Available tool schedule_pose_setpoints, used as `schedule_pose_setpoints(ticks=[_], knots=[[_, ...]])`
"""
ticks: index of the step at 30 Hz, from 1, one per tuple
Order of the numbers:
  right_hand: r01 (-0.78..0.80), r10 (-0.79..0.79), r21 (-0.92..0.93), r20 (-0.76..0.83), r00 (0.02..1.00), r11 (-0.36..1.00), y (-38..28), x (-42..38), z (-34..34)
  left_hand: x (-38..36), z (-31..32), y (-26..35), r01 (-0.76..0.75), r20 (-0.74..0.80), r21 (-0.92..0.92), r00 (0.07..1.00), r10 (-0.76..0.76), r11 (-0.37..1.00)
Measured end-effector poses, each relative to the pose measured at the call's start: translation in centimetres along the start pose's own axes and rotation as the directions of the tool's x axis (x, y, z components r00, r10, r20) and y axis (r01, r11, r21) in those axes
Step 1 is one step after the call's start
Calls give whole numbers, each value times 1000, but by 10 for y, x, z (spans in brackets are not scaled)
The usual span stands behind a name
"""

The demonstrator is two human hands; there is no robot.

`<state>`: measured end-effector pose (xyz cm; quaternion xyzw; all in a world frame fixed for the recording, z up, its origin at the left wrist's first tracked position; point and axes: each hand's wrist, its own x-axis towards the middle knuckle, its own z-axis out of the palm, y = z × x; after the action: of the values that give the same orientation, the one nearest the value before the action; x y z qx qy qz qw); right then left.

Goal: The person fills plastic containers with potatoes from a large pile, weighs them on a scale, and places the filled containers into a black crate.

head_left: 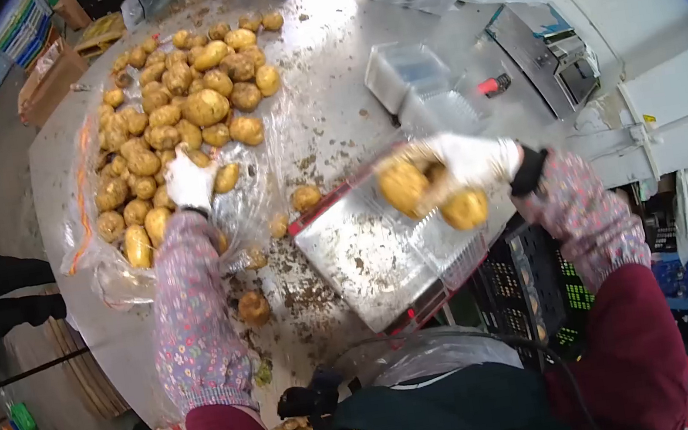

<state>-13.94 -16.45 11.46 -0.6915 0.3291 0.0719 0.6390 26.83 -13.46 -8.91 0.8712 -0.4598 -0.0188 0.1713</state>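
Observation:
My right hand (477, 163), in a white glove, is closed around a large potato (402, 189) over the scale. Just below the fingers, a second potato (464, 209) lies by a clear plastic tray (455, 256), which rests on the right part of the scale's metal plate (368, 260). My left hand (192, 182), also gloved in white, reaches into the potato pile (163, 117). Its fingers point down among the potatoes and are partly hidden. One potato (226, 178) sits beside that hand on the clear plastic bag (258, 196).
Clear plastic trays (408, 74) stand beyond the scale, near a red-handled tool (493, 86) and a metal device (541, 55). Loose potatoes, such as one (253, 308) near my left forearm, and dirt dot the table. Black crates (537, 276) stand below its right edge.

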Motion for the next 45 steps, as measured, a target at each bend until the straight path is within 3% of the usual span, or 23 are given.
schedule_pose_setpoints(ticks=[2,3,4,5,6,8,9,10,12,15,19,21,23,24,26,29,32,35,37,39,40,41,45], knots=[[38,-45,-217,-29,999,976,32,-27,-4,-28,-17,16,-102,-218,-228,975,51,968],[33,-49,-208,-75,996,978,38,-39,0,-46,-23,23,-299,-397,-310,903,163,903],[49,-92,-293,-134,987,955,51,-48,2,-80,-56,57,-350,-310,-578,930,199,737],[52,-132,-374,-190,973,926,66,-52,7,-123,-86,93,-155,-78,-788,985,154,595],[71,-148,-374,-183,972,925,77,-54,18,-159,-75,108,-221,-139,-894,964,228,389],[16,-285,-465,-514,809,885,100,-54,35,-235,-61,151,-292,-196,-925,916,350,245],[24,-288,-459,-516,807,888,112,-52,37,-260,-70,178,-383,-228,-888,847,480,255],[-1,-360,-508,-611,705,861,126,-51,43,-285,-95,207,-534,-263,-714,803,534,452],[-47,-485,-589,-705,518,807,143,-60,57,-320,-65,233,-470,-176,-744,824,539,474],[-233,-582,-711,-686,437,663,168,-69,55,-334,-50,257,-552,56,-475,758,650,685],[-265,-595,-675,-735,326,688,189,-89,34,-342,-69,257,-586,94,-112,798,595,803],[-13,-522,-544,-812,260,839,208,-94,28,-339,-56,229,-495,1,-329,851,525,804],[6,-480,-496,-837,263,868,205,-108,25,-335,-66,207,-385,-220,-512,923,316,768],[48,-492,-496,-837,239,867,207,-112,20,-336,-71,198,-240,-180,-776,971,160,584],[110,-491,-478,-846,210,871,208,-123,14,-338,-75,166,-179,-265,-713,964,-24,678],[106,-349,-333,-882,316,937,225,-133,8,-343,-77,127,-84,-220,-885,943,-251,458],[104,-208,-181,-890,405,978,238,-140,12,-340,-81,109,-51,-164,-932,942,-293,360],[203,-108,-9,-871,479,979,262,-130,18,-325,-82,138,-10,-101,-855,984,-147,518],[222,9,154,-840,542,963,262,-128,23,-311,-72,160,190,189,-871,981,-47,453],[280,87,494,-598,797,823,250,-126,30,-298,-45,184,412,448,-860,892,59,300],[306,100,568,-573,813,764,252,-116,36,-288,-12,187,473,475,-880,869,138,48],[363,77,514,-650,756,777,238,-117,47,-283,-13,208,520,478,-830,849,226,-201],[368,-9,350,-714,700,862,241,-105,71,-284,-27,222,164,132,-976,970,206,-145]])
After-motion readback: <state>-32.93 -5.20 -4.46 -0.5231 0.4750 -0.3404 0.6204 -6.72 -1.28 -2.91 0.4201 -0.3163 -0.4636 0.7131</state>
